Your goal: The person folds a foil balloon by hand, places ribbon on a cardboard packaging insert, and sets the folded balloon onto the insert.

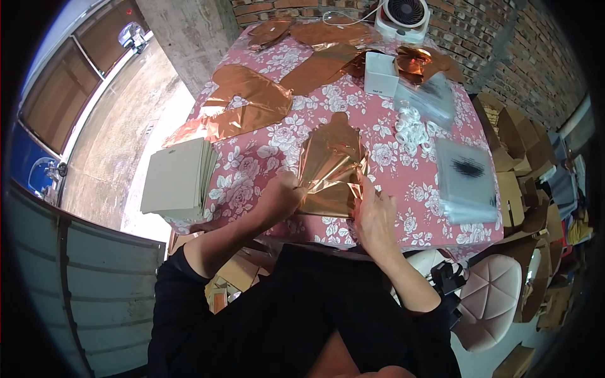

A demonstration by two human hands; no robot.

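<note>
A flat copper foil balloon [334,154] lies creased at the near middle of the pink floral tabletop [403,217]. The left hand [283,192] pinches its left edge between closed fingers; the right hand [376,217] grips its right edge. To the left sits a stack of grey card [173,176]; to the right, clear plastic bags [466,179]. Farther back are white ribbon coils [413,131], a white box [381,74] and a fan [403,19].

Site: small workshop or packing room, by appearance.
Bare brick wall [485,47] and concrete pillar [195,44]; cardboard boxes [513,195] beyond the table's [242,186] right edge. Stacked card [173,179] at near left corner, clear plastic bags [467,186] toward near right corner, copper foil pieces [265,104] along far edge.
</note>
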